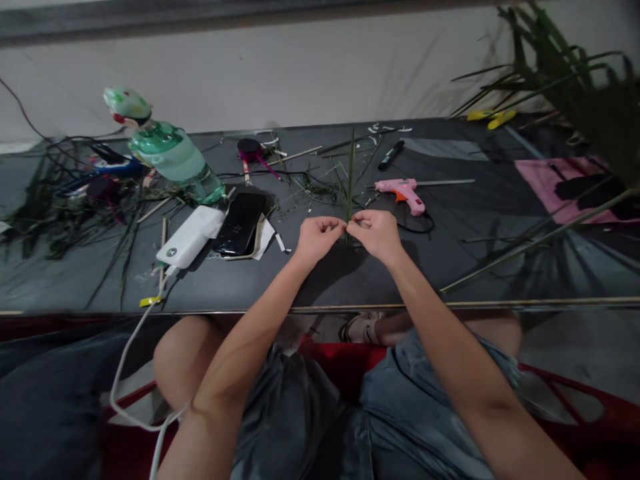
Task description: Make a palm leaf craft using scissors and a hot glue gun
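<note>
A narrow green leaf strip stands upright between my hands above the dark table. My left hand pinches its lower part from the left, with thumb and forefinger together. From the right, my right hand pinches the same strip, and the fingertips of both hands nearly touch. Just beyond my right hand lies a pink glue gun with a grey stick out of its back. Thin green scraps are scattered behind my left hand.
A black phone, a white power bank with a cable and a green bottle stand left. A black marker lies behind. Long leaves and a pink cloth are at right.
</note>
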`<action>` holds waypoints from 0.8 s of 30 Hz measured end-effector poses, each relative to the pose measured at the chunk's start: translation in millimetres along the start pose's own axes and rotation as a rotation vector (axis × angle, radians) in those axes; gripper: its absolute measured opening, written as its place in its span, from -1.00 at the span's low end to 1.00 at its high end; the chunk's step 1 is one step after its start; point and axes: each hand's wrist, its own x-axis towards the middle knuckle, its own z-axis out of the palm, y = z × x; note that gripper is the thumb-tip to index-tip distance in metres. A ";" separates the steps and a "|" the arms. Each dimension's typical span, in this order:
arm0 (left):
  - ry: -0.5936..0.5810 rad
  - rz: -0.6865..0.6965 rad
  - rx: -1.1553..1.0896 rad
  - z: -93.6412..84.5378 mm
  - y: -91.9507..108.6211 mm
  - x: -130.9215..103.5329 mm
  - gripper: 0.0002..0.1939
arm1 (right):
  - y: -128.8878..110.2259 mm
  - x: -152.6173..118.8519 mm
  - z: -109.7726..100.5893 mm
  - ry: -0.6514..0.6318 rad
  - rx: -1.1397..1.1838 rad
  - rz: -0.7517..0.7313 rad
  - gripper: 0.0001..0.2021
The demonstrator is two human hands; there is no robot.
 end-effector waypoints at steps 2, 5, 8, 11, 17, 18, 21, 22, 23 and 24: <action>-0.014 -0.007 -0.009 0.8 0.4 -0.2 -0.70 | 4.2 -1.1 -3.2 -0.010 -0.001 0.025 -0.74; -0.002 0.023 0.012 1.7 0.7 -0.5 -0.69 | 7.5 -3.5 -8.1 0.002 -0.063 0.012 -0.75; 0.018 0.056 0.097 2.4 1.7 -0.5 -0.73 | 6.3 -6.4 -12.0 0.004 -0.125 -0.028 -0.77; 0.026 0.053 0.171 3.1 4.3 -0.4 -0.77 | 3.0 -7.1 -14.4 -0.032 -0.175 -0.053 -0.78; 0.015 0.101 0.216 2.7 9.9 -1.6 -0.81 | -1.4 -3.2 -16.2 -0.064 -0.222 -0.105 -0.80; 0.005 0.117 0.221 2.4 10.2 -1.8 -0.82 | -2.1 -3.2 -15.9 -0.065 -0.209 -0.102 -0.81; -0.039 0.130 0.194 2.2 9.4 -1.9 -0.82 | -5.1 -5.2 -14.5 -0.076 -0.142 -0.057 -0.83; -0.054 0.127 0.172 2.5 8.9 -1.9 -0.82 | -6.2 -6.2 -14.0 -0.077 -0.116 -0.036 -0.83; -0.067 0.122 0.144 2.8 8.6 -2.0 -0.81 | -7.2 -7.1 -13.5 -0.072 -0.092 -0.015 -0.84; -0.080 0.114 0.113 3.3 8.5 -2.3 -0.81 | -7.8 -7.8 -13.1 -0.066 -0.068 0.001 -0.85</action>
